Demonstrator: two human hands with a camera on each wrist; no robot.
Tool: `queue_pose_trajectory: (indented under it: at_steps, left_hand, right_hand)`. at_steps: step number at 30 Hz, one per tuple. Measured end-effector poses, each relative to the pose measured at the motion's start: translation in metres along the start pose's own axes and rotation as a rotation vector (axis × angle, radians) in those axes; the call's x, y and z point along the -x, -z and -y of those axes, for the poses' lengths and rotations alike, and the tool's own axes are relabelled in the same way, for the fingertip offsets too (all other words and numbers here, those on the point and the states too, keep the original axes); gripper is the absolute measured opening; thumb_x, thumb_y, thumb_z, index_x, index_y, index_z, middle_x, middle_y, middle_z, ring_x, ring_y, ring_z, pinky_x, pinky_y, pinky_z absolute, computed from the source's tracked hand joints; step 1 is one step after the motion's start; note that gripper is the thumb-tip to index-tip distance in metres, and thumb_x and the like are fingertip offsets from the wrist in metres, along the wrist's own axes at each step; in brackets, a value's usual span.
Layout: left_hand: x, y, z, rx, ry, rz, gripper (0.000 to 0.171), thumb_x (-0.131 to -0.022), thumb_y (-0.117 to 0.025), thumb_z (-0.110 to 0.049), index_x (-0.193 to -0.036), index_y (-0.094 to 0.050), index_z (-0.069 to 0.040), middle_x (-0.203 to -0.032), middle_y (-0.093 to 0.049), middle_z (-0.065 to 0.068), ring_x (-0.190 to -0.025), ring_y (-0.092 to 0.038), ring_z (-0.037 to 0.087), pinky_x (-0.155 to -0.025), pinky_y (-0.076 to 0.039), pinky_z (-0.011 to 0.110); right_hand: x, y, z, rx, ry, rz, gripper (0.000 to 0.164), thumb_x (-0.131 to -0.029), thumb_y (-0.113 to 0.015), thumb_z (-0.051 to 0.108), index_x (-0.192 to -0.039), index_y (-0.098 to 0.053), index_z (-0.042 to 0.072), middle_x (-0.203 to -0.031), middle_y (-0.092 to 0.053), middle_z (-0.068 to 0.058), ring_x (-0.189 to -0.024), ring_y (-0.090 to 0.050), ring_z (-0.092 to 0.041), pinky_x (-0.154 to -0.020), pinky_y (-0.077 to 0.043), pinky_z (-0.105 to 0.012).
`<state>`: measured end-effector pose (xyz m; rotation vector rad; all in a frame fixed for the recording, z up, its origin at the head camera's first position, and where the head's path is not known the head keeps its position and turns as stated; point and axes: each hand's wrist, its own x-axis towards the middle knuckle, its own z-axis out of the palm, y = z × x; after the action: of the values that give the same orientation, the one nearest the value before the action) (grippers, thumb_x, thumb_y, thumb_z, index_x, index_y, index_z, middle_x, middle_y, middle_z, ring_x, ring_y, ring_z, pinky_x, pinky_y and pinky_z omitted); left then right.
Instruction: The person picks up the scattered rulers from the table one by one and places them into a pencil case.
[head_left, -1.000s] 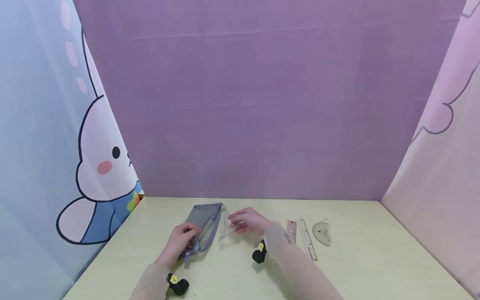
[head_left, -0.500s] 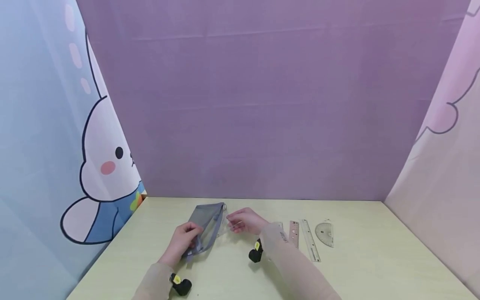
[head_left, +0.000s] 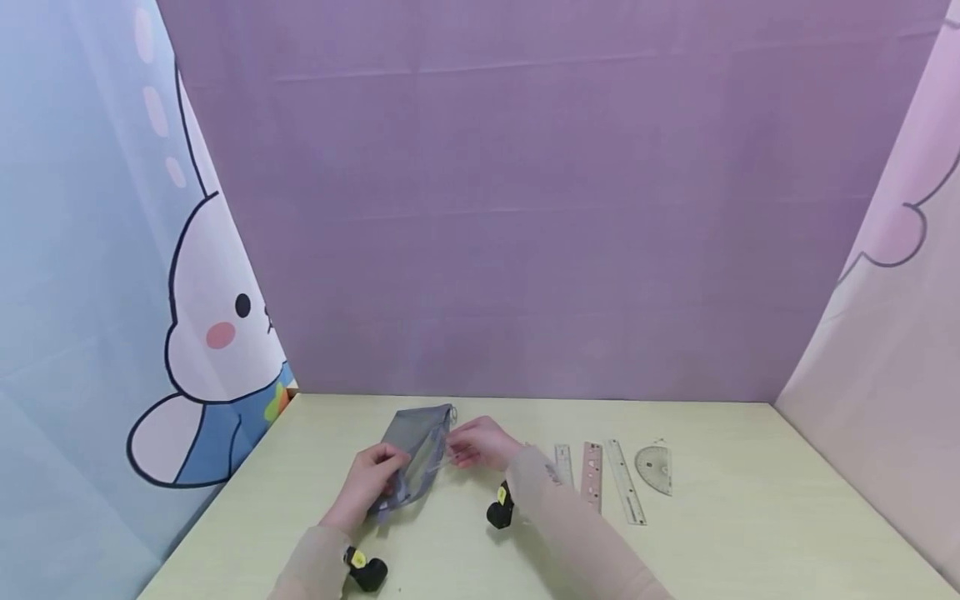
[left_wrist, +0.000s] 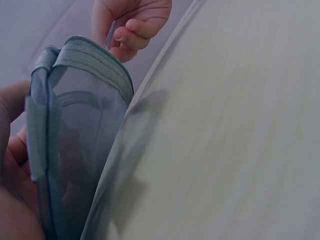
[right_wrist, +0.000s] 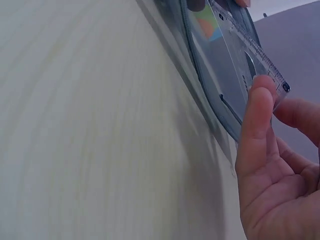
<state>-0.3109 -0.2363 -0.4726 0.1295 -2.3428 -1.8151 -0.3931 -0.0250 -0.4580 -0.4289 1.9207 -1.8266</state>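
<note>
My left hand [head_left: 367,482] grips the near side of a grey-blue mesh zipper pouch [head_left: 411,427], which is tilted up with its mouth facing right. In the left wrist view the zipped rim of the pouch [left_wrist: 92,62] gapes wide. At that opening, my right hand [head_left: 482,442] pinches a clear plastic set square [right_wrist: 255,49] between thumb and fingers. The right wrist view shows the far part of the set square inside the pouch mouth, while its near corner with black scale marks sticks out by the fingertips [right_wrist: 262,87].
Right of the hands lie a short clear ruler [head_left: 563,462], a pink ruler [head_left: 592,477], a longer clear ruler [head_left: 626,483] and a clear protractor [head_left: 655,469]. They rest on a pale wooden table [head_left: 735,517]. A purple cloth [head_left: 525,250] hangs behind it.
My right hand has moved left, carrying the set square from beside the pouch into its mouth. The left hand keeps its grip on the pouch. The whole head view has drifted slightly.
</note>
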Motion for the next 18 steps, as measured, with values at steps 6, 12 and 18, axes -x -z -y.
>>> queue_pose_trajectory:
  at_steps: [6, 12, 18]
  left_hand:
    - [0.0, -0.001, -0.002, -0.001, -0.006, 0.007, 0.015, -0.085, -0.07, -0.016, -0.09, -0.068, -0.002, -0.083, -0.06, 0.002, -0.069, -0.05, 0.016, -0.055, -0.045, 0.027]
    - [0.001, -0.002, -0.002, 0.016, 0.006, 0.01, 0.015, -0.084, -0.07, -0.016, -0.089, -0.068, -0.003, -0.084, -0.06, 0.003, -0.068, -0.05, 0.016, -0.055, -0.045, 0.027]
    - [0.0, -0.002, -0.001, 0.022, 0.005, 0.016, 0.014, -0.085, -0.07, -0.017, -0.089, -0.069, -0.004, -0.083, -0.06, 0.003, -0.069, -0.05, 0.016, -0.055, -0.045, 0.027]
  right_hand:
    - [0.002, -0.013, 0.004, 0.077, 0.018, -0.06, 0.024, -0.09, -0.062, 0.005, -0.106, -0.065, -0.013, -0.077, -0.069, -0.011, -0.057, -0.063, -0.013, -0.059, -0.055, -0.03]
    - [0.001, -0.021, 0.003, 0.082, 0.008, -0.081, 0.021, -0.088, -0.064, 0.003, -0.102, -0.066, -0.012, -0.077, -0.069, -0.016, -0.054, -0.062, -0.013, -0.058, -0.056, -0.031]
    - [-0.003, -0.025, 0.002, 0.078, 0.002, -0.09, 0.018, -0.087, -0.064, 0.001, -0.099, -0.066, -0.013, -0.073, -0.068, -0.016, -0.051, -0.06, -0.012, -0.053, -0.054, -0.027]
